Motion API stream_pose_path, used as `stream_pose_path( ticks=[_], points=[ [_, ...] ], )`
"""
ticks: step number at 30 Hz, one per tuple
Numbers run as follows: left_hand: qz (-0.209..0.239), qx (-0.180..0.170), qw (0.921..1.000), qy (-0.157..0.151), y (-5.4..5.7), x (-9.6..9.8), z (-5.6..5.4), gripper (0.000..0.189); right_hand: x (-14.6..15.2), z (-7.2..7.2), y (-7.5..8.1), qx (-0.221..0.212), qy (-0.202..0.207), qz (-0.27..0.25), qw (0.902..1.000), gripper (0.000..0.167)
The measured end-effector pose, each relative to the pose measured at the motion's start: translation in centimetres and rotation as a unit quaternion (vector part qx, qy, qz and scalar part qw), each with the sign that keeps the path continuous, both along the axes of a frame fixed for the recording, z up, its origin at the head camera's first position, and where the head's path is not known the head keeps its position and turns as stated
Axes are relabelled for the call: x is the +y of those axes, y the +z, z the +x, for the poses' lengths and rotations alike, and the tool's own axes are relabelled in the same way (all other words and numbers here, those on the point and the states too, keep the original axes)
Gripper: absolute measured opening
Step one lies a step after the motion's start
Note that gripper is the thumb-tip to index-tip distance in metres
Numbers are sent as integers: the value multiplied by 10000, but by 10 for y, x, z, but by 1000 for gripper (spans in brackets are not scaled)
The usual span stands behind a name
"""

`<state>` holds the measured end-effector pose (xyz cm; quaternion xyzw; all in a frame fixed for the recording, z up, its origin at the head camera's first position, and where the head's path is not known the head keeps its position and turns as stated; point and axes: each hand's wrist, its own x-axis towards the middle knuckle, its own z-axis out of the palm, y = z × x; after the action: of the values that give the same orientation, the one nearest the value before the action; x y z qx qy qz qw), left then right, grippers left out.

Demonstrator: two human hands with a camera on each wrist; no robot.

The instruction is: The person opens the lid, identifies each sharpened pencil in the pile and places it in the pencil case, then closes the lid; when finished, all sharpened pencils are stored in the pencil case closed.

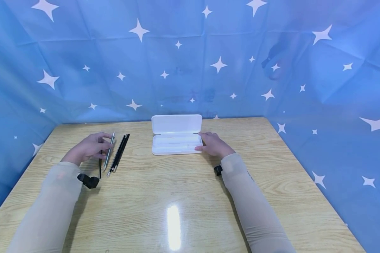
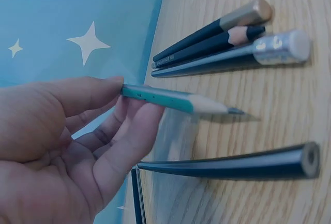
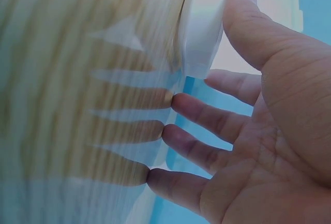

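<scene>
My left hand (image 1: 93, 146) pinches a green pencil (image 2: 160, 99) between thumb and fingers, above the left part of the table. In the left wrist view its sharpened dark tip points away from the hand. A dark pencil (image 2: 232, 163) lies just beside this hand. On its other side several black pencils (image 1: 118, 154) lie close together, some with metal-coloured or pale ends. The white pencil case (image 1: 177, 150) sits with its lid up at the back middle. At its right end my right hand (image 1: 213, 144) holds it between thumb and forefinger, the other fingertips touching the table.
The wooden table (image 1: 139, 211) ends at the back against a blue curtain (image 1: 177, 88) with white stars. A black wrist camera (image 1: 88, 181) hangs at the left sleeve, and another wrist camera (image 1: 218, 170) at the right one.
</scene>
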<state>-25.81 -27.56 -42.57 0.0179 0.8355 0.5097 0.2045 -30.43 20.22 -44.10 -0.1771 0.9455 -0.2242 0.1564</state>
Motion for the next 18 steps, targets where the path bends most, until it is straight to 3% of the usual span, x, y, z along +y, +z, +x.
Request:
stream_pose_path(
  ticks=[18],
  points=[
    [481,374,9974,379,-1,7,-3,63,0,1,1,27,-1,-53,10000,73]
  ],
)
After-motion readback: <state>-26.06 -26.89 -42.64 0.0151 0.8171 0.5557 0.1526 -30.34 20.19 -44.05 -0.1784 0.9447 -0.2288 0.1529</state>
